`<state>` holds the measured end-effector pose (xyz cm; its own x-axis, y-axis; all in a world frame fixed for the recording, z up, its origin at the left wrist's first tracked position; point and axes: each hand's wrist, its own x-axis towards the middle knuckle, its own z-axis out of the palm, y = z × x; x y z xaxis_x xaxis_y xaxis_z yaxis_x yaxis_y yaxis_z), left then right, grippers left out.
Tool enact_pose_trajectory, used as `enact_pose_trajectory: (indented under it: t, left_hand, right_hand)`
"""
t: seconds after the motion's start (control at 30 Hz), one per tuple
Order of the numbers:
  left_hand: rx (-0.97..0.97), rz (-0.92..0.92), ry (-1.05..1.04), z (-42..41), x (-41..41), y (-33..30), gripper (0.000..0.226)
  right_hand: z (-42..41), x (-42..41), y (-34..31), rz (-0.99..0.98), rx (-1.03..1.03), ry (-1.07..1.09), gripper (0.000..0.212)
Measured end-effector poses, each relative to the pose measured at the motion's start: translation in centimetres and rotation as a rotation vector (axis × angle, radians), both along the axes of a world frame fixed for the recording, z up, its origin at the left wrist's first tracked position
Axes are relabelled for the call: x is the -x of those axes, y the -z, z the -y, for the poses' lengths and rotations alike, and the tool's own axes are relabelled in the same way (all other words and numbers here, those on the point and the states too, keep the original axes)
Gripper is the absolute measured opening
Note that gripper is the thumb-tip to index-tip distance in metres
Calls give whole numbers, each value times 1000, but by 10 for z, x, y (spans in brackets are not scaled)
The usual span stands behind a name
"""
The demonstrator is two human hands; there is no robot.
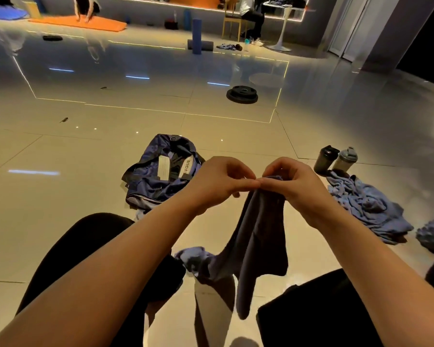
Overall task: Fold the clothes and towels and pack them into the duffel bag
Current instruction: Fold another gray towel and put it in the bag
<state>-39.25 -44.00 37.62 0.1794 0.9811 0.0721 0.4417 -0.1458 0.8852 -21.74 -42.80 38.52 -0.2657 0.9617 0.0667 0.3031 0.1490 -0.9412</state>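
The person sits on the shiny floor with both arms stretched forward. The left hand and the right hand meet in the air, thumbs touching, and the curled fingers of both pinch the top edge of a dark purple garment. It hangs down between the knees, and its lower end reaches a crumpled bluish cloth on the floor. The navy duffel bag lies just beyond the left hand. To the right lies a heap of blue towels, and behind it stand two shaker bottles close together.
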Motion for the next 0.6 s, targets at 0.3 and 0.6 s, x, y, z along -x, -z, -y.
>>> enact_pose_trajectory:
  t: [0.3, 0.6]
  left_hand:
    - [10, 89, 92, 3, -4, 4, 22]
    - [-60, 438, -178, -4, 15, -11, 9]
  right_hand:
    - [4, -16, -3, -77, -3, -143, 17]
    - [-4, -14, 12, 229, 126, -214, 18]
